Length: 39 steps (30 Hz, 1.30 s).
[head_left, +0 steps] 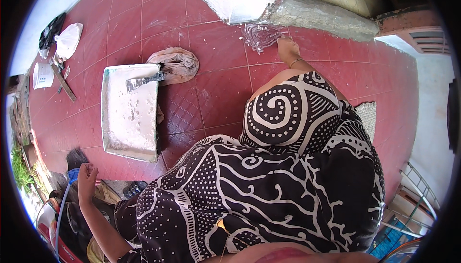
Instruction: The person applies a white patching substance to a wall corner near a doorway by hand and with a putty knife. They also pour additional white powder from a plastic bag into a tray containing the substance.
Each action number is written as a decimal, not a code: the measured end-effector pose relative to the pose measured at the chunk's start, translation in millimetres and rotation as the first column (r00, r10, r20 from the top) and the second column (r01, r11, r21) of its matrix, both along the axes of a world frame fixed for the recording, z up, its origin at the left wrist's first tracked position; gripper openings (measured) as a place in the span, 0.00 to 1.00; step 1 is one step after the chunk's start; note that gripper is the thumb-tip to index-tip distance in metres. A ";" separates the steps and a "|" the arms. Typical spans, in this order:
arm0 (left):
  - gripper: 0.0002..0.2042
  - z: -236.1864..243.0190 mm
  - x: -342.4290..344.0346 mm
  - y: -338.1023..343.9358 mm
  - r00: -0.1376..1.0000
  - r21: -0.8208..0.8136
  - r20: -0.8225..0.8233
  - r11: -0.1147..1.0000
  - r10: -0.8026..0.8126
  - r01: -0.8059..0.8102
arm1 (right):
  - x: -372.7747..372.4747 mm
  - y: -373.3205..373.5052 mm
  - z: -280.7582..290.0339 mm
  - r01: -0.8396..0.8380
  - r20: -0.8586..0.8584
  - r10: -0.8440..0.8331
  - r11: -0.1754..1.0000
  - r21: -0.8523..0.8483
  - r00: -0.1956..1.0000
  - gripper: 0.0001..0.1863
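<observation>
My right hand (288, 50) is low over the red tiled floor, its fingers closed and turned down. Whatever they hold, if anything, is hidden. Beside the fingertips a wet whitish smear (259, 36) spreads over the tiles at the foot of a white wall corner. Out to the left, my left hand (87, 181) hangs with curled fingers next to a broom (72, 174) with a blue handle and dark bristles; no grip on it shows. A white tray (106, 114) contains pale paste, and a smeared scraper (144, 80) lies across its right rim.
A crumpled, stained cloth (180, 65) lies behind the tray. At the far left are a white tub (43, 75), a strip of wood (63, 81) and a white plastic bag (68, 40). A concrete ledge (326, 17) runs along the back right. A metal rack (418, 193) stands lower right.
</observation>
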<state>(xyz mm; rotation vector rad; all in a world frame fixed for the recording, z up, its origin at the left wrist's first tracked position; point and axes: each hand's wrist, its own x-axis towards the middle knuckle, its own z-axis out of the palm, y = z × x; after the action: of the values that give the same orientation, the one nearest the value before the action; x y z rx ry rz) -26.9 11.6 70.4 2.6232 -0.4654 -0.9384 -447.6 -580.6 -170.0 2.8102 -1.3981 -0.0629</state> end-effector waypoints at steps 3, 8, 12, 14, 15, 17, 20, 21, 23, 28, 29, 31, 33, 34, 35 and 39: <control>0.10 -2.2 -3.5 14.0 0.997 -0.006 -0.029 0.998 0.069 -0.070 | 5.1 5.5 -1.2 -0.025 -0.039 0.025 1.000 0.014 0.999 0.09; 0.09 -13.6 -7.6 51.7 0.977 -0.032 -0.039 0.977 0.209 -0.210 | 44.6 26.2 29.5 0.044 0.007 -0.045 0.989 0.139 0.999 0.08; 0.11 -31.9 5.9 65.1 0.978 -0.009 -0.058 0.980 0.199 -0.200 | 101.2 13.4 107.0 -0.330 0.161 0.288 0.840 0.430 0.944 0.08; 0.12 -45.6 16.9 85.6 0.967 -0.031 -0.064 0.968 0.245 -0.248 | 147.7 36.0 178.2 -0.292 0.211 0.204 0.619 0.729 0.956 0.08; 0.13 -49.9 20.8 87.6 0.954 -0.060 -0.097 0.955 0.283 -0.289 | 169.0 50.0 211.1 -0.299 0.205 0.224 0.575 0.762 0.953 0.09; 0.15 -65.0 36.4 94.6 0.938 -0.095 -0.125 0.937 0.324 -0.336 | 209.0 83.0 259.1 -0.315 0.200 0.265 0.528 0.789 0.943 0.09; 0.17 -87.2 58.6 98.9 0.937 -0.119 -0.093 0.930 0.338 -0.347 | 263.4 140.4 297.9 -0.419 0.191 0.454 0.479 0.771 0.870 0.10; 0.17 -96.7 66.0 104.1 0.944 -0.139 -0.071 0.934 0.322 -0.329 | 279.4 163.0 305.0 -0.453 0.238 0.470 0.423 0.785 0.850 0.08; 0.17 -117.4 80.2 107.6 0.955 -0.169 -0.013 0.941 0.295 -0.293 | 310.0 203.5 307.1 -0.495 0.284 0.499 0.365 0.788 0.819 0.07; 0.19 -159.5 112.2 100.2 0.950 -0.162 0.233 0.972 0.208 -0.173 | 366.6 255.1 265.7 -0.536 0.307 0.598 0.249 0.807 0.740 0.07; 0.19 -168.4 119.4 95.8 0.933 -0.129 0.314 0.981 0.176 -0.142 | 373.3 259.9 254.5 -0.540 0.302 0.606 0.256 0.802 0.736 0.07; 0.20 -174.9 130.6 97.2 0.903 -0.093 0.399 0.987 0.159 -0.132 | 381.4 273.2 231.2 -0.655 0.289 0.711 0.310 0.689 0.641 0.09; 0.20 -184.0 142.3 98.0 0.876 -0.103 0.439 0.980 0.200 -0.172 | 385.6 280.3 201.8 -0.626 0.269 0.689 0.337 0.703 0.673 0.12; 0.20 -190.9 149.4 97.2 0.874 -0.113 0.437 0.977 0.211 -0.180 | 385.2 281.3 187.6 -0.656 0.233 0.718 0.390 0.646 0.656 0.14; 0.20 -200.3 157.8 95.4 0.842 -0.110 0.483 0.971 0.239 -0.213 | 385.3 282.8 176.3 -0.658 0.224 0.724 0.393 0.643 0.652 0.14; 0.21 -248.8 197.2 98.3 0.767 -0.024 0.602 0.965 0.223 -0.262 | 393.4 293.3 154.4 -0.532 0.029 0.709 0.501 0.682 0.705 0.17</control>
<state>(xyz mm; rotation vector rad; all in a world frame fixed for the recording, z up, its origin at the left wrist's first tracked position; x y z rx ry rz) 170.3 109.9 -178.4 2.9106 -0.2186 -0.0078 -54.3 -287.3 -15.6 3.4665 -0.1887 -1.0660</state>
